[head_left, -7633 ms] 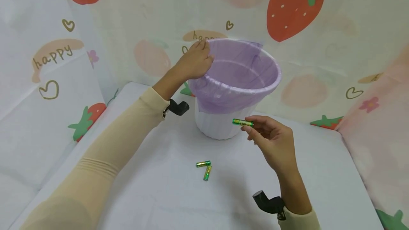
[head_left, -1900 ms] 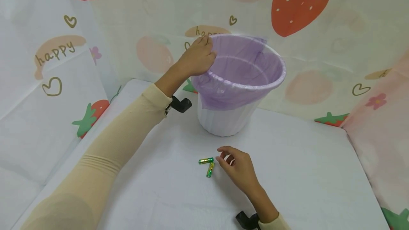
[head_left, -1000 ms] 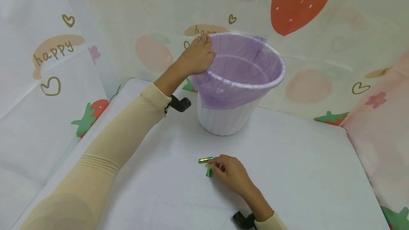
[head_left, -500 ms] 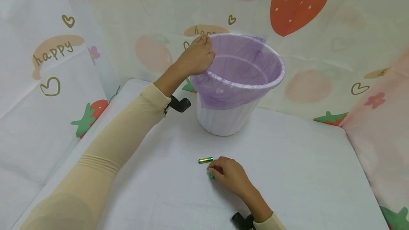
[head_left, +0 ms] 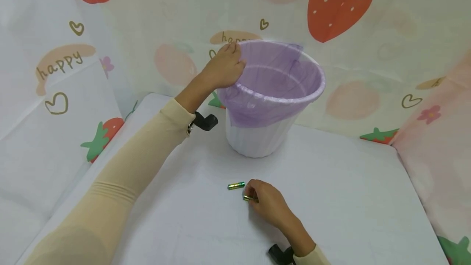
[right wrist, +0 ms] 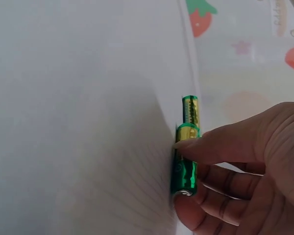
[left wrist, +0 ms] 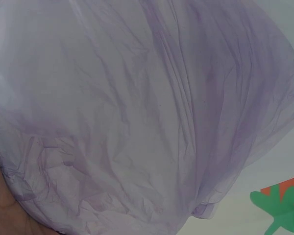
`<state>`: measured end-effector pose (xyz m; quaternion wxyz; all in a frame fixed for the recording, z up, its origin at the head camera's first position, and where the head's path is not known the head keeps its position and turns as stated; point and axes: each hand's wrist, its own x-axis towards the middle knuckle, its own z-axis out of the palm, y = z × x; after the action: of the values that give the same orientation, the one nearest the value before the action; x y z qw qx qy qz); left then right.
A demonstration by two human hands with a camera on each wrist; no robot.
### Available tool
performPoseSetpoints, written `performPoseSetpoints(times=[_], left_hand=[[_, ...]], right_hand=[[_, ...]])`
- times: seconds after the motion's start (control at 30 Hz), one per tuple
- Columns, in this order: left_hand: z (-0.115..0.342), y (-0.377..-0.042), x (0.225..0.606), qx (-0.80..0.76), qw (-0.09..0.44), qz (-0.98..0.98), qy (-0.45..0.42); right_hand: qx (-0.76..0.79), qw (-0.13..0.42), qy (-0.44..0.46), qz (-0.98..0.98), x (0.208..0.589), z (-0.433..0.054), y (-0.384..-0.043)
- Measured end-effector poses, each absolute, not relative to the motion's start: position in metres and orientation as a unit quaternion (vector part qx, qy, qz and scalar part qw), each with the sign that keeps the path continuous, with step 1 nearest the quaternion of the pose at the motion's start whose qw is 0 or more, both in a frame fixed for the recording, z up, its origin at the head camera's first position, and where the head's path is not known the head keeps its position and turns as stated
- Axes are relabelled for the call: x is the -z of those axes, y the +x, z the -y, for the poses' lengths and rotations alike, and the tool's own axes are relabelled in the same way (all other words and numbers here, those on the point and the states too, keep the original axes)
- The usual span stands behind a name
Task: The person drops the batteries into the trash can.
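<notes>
A white trash can (head_left: 254, 140) stands on the white-covered table, lined with a purple plastic bag (head_left: 257, 111) folded over its rim. On the can's left side my left hand (head_left: 225, 66) grips the lined rim; the left wrist view is mostly filled by the bag (left wrist: 137, 112). In front of the can, my right hand (head_left: 270, 201) pinches a green and gold battery (right wrist: 186, 175) between thumb and fingers, low at the tabletop. A second battery (head_left: 236, 185) lies just left of those fingertips. Part of the held battery is hidden by the thumb.
The white tabletop (head_left: 176, 216) meets fabric walls (head_left: 353, 101) printed with strawberries and hearts at the back and sides. A black camera mount (head_left: 206, 121) sits on the left wrist, another (head_left: 280, 253) on the right.
My right hand came from beside the can down to the two lying batteries, and has taken hold of and turned the nearer one. The battery it held earlier is out of sight. Left hand stays.
</notes>
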<state>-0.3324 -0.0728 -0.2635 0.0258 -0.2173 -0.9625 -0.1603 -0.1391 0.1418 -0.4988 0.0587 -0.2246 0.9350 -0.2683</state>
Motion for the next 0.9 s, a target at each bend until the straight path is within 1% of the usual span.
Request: performPoseSetpoints(times=[0.2,0.4,0.9], left_hand=[[0.0741,-0.3316,0.2632,0.167,0.026,0.961,-0.219],[0.0738,-0.3313,0.2636,0.169,0.026,0.96,-0.223],[0.0736,-0.3348,0.2663,0.163,0.036,0.96,-0.224]], right_hand=[[0.254,0.073,-0.206,-0.942,0.496,-0.1444,-0.139],[0.229,0.07,-0.182,-0.954,0.4921,-0.1463,-0.137],[0.249,0.074,-0.198,-0.945,0.4905,-0.1519,-0.1404]])
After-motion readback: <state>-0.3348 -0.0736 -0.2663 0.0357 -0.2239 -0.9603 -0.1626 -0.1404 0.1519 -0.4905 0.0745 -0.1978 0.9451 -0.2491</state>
